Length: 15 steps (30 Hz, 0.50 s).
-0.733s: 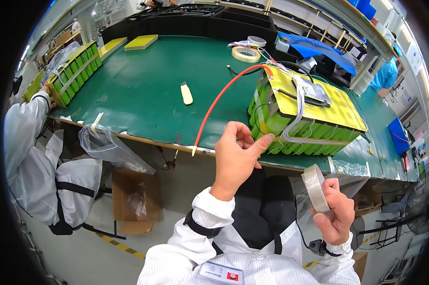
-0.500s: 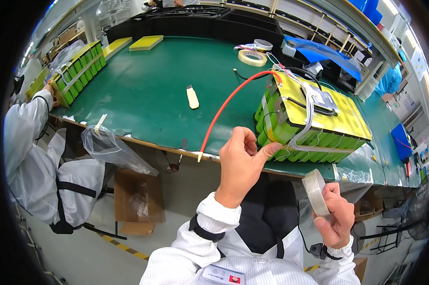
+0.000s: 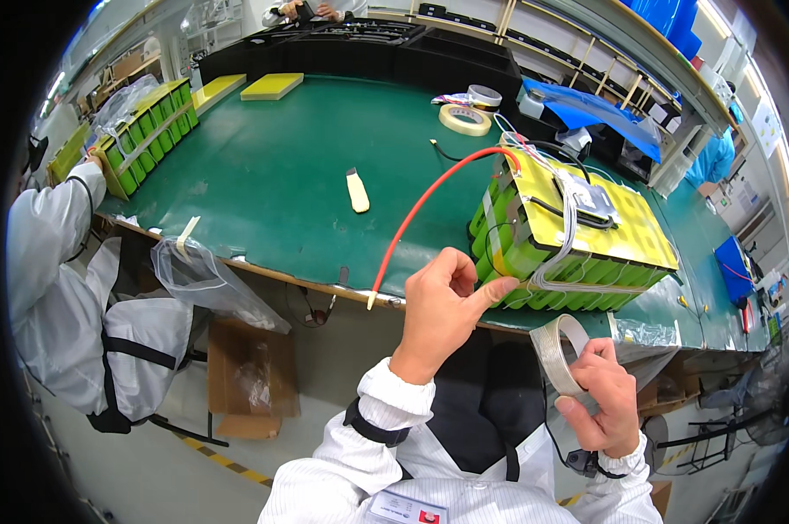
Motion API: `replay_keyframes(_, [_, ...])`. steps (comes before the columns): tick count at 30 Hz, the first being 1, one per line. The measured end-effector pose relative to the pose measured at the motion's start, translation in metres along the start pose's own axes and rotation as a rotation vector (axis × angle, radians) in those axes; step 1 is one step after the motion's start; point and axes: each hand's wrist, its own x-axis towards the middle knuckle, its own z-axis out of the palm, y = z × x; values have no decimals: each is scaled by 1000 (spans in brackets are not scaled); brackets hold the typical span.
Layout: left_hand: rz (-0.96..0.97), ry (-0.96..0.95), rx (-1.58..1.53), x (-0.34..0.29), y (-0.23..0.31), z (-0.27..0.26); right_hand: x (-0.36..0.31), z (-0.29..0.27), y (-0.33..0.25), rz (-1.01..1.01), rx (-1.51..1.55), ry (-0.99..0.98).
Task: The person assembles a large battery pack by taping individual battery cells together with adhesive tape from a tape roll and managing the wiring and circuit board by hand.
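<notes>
A battery pack point(image 3: 600, 223) of green cells under a yellow top sheet stands at the table's right front, with white wires bundled over it. At its near left corner is my left hand point(image 3: 442, 310), thumb stretched along the lower edge and fingers curled; anything between them is hidden. My right hand point(image 3: 606, 406) grips a roll of whitish, ribbed tape point(image 3: 552, 356) by its rim, just off the table edge below the pack. A pale band runs along the pack's lower front side. From the pack's top a red cable point(image 3: 421, 205) arcs left, its taped end over the table edge.
A yellow-handled tool point(image 3: 357, 191) lies mid-table. Behind the pack are tape rolls point(image 3: 465, 120) and a blue sheet point(image 3: 591, 109). At left, a co-worker's sleeve point(image 3: 50, 227) reaches another green pack point(image 3: 150, 131). A plastic bag point(image 3: 211, 279) hangs from the front edge above a cardboard box point(image 3: 250, 367).
My right hand has brought the tape roll a little left, toward my left hand, and turned it so its opening shows more. My left hand keeps its place at the pack's corner.
</notes>
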Motion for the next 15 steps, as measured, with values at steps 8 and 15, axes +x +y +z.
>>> replay_keyframes(8, [-107,-24,-248,-2,7,-4,-5,-1,-1,17,-25,0])
replay_keyframes(15, [-151,-27,-318,3,7,-2,-4,-2,0,12,-19,-5])
